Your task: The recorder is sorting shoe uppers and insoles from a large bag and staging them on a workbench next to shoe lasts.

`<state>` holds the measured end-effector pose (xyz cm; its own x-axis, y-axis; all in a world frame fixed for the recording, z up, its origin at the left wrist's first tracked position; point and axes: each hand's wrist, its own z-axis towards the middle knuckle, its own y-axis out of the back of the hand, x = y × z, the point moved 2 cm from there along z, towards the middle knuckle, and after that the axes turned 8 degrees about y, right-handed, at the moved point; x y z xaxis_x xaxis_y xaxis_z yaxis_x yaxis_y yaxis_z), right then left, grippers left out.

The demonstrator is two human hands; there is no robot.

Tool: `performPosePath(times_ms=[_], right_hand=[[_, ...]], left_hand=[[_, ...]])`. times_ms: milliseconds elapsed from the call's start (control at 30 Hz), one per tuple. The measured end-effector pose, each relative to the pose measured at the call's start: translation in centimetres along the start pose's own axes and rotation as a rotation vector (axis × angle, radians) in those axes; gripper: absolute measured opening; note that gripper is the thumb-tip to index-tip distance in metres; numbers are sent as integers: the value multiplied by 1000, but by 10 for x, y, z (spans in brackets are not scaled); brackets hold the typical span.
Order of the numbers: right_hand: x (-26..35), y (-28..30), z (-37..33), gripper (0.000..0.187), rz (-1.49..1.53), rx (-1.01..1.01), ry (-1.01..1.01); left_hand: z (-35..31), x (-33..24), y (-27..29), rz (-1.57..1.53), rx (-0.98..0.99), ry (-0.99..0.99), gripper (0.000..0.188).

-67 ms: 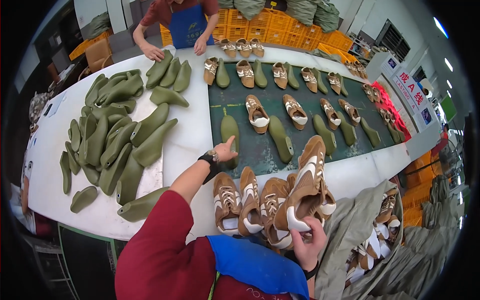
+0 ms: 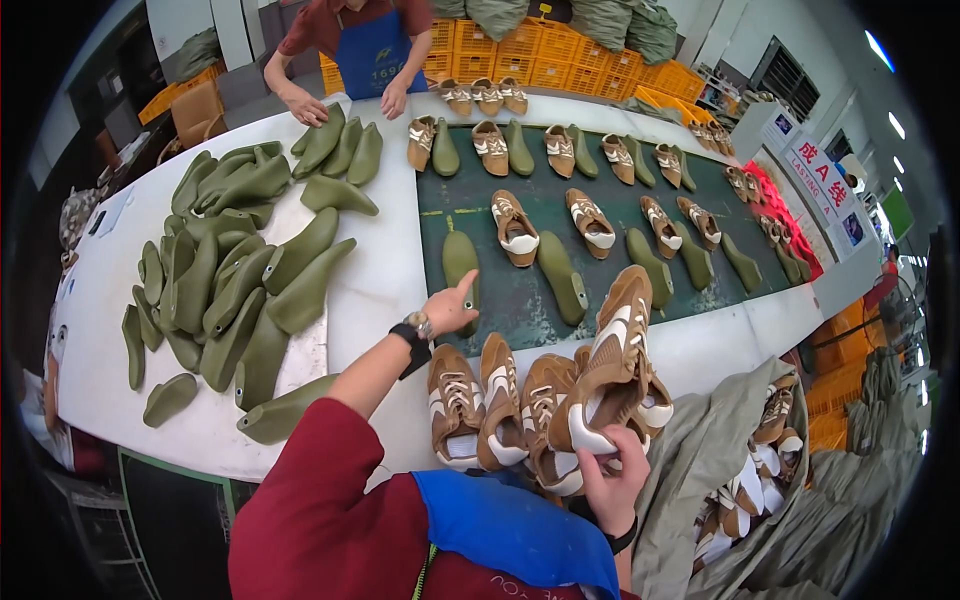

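Observation:
My left hand (image 2: 450, 306) rests over the near end of a green shoe last (image 2: 460, 254) lying on the dark green mat. One finger stretches along that last, while the other fingers curl at its end and are partly hidden. A brown and white sneaker (image 2: 618, 345) is held up in my right hand (image 2: 612, 475), gripped at its white heel with the toe pointing away. Beneath and left of it, several matching sneakers (image 2: 456, 398) stand along the table's near edge. Another green last (image 2: 561, 278) lies right of my left hand.
A heap of green lasts (image 2: 215, 285) covers the white table (image 2: 375, 250) at left. Sneakers and lasts stand in rows along the green mat (image 2: 590, 275). Across the table a person (image 2: 365, 50) touches a last. A grey sack (image 2: 690, 450) of sneakers sits at right.
My left hand has shifted slightly to the right over the end of the last. The sneaker in my right hand has moved slightly. Across the table, the person's hand has shifted a little.

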<state>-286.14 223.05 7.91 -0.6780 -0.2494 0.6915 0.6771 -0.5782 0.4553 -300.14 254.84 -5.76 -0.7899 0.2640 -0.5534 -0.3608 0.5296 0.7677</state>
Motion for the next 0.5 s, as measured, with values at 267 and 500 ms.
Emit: performPosePath(times_ms=[267, 500], right_hand=[[14, -19, 15, 31, -33, 164, 109], [13, -1, 24, 46, 41, 222, 74]], left_hand=[[-200, -103, 25, -137, -116, -885, 90], [-192, -108, 4, -234, -324, -700, 45]])
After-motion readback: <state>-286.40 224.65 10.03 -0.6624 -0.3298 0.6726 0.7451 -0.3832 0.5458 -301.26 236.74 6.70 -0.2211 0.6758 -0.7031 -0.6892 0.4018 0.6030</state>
